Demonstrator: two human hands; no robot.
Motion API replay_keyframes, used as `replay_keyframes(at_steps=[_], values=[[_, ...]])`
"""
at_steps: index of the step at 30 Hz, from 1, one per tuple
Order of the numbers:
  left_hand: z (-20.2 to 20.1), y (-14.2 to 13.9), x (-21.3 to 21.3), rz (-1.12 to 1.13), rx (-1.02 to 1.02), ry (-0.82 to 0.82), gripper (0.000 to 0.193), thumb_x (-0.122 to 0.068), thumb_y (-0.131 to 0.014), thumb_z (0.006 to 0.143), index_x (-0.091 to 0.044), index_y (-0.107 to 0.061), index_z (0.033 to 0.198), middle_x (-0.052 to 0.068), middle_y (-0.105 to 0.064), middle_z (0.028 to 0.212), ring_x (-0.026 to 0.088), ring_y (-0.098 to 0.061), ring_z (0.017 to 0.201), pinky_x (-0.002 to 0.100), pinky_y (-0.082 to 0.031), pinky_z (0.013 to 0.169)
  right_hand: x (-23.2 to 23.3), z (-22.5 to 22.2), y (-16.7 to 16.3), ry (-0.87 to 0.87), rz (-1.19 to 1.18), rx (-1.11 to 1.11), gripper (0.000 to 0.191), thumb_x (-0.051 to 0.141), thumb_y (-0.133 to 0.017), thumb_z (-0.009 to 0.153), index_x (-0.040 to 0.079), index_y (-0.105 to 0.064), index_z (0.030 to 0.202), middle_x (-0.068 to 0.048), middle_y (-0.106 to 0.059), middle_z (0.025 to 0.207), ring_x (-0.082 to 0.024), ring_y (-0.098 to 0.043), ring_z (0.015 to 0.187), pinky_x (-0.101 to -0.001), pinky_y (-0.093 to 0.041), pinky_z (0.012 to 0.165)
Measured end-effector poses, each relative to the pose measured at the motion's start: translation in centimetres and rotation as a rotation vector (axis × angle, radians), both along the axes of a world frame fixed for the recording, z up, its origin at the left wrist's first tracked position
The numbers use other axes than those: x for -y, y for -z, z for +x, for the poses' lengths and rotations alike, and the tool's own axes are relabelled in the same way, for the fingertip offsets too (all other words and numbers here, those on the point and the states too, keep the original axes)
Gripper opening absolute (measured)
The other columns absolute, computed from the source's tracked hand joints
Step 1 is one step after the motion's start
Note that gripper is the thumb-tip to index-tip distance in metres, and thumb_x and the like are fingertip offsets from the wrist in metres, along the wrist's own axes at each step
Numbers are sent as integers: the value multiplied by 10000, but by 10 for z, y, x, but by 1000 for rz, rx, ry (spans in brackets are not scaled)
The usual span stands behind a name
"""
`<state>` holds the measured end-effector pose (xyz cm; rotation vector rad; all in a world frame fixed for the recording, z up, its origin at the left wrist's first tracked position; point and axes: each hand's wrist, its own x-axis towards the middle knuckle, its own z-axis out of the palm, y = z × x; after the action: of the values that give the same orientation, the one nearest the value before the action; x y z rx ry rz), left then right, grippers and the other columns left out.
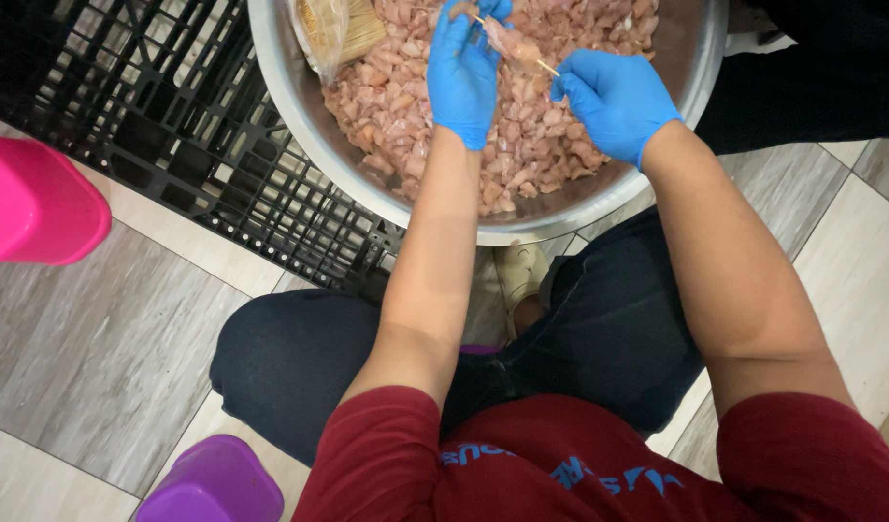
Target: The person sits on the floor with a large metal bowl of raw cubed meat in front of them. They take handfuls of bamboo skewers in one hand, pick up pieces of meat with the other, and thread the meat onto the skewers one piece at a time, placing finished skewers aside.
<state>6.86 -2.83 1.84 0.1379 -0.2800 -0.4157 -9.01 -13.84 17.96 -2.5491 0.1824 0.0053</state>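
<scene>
Over the steel bowl (309,106) of raw meat cubes (406,106), the blue-gloved left hand (464,72) pinches a meat piece (510,43) on a thin wooden skewer (546,67); the gloved right hand (614,101) grips the skewer's near end. A black crate (174,126) lies left of the bowl.

Bowl (300,106) top beyond frame edge

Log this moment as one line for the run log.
left hand: blue-gloved, threading raw meat piece | right hand: blue-gloved, holding thin wooden skewer | under: large round steel bowl of meat chunks

Thin wooden skewer (541,66) threaded with pale raw meat piece (510,43), tilted.
</scene>
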Motion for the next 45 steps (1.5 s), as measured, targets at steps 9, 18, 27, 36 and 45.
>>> replay_keyframes(at_steps=[9,18,27,36,45], values=[[-3,-5,4,-118,-32,128,405,-374,-521,1127,-46,-568,1362,179,-623,1380,358,-597,1259,520,-463,1130,3,-2,4,-37,-77,105,172,184,-575,1098,73,-701,1063,-153,-660,906,-332,-632,807,-429,-499,738],[1,-4,8,-106,10,114,390,-393,-521,1141,-48,-575,1316,155,-662,1217,301,-631,1130,496,-496,1051,2,-1,4,-30,-27,16,176,195,-565,1076,88,-700,1038,-125,-661,838,-303,-646,771,-421,-503,725],[-4,-8,14,27,-38,22,368,-352,-491,1145,-14,-593,1250,153,-691,1099,278,-672,1010,458,-536,963,-1,-1,5,-57,-65,74,188,202,-572,1079,85,-714,1040,-151,-692,926,-347,-660,836,-436,-520,767],[-12,-10,15,282,-25,-143,352,-327,-458,1157,-14,-595,1243,116,-675,1090,238,-658,967,411,-552,896,-16,2,11,50,-58,-34,210,235,-559,1084,99,-715,1050,-163,-680,874,-362,-652,786,-461,-515,751],[-10,-21,14,192,-134,-116,299,-310,-494,1135,-45,-606,1218,105,-672,1089,224,-647,952,416,-544,879,-22,7,32,14,-87,114,178,232,-570,1075,107,-690,1036,-154,-708,920,-384,-669,826,-487,-519,737]])
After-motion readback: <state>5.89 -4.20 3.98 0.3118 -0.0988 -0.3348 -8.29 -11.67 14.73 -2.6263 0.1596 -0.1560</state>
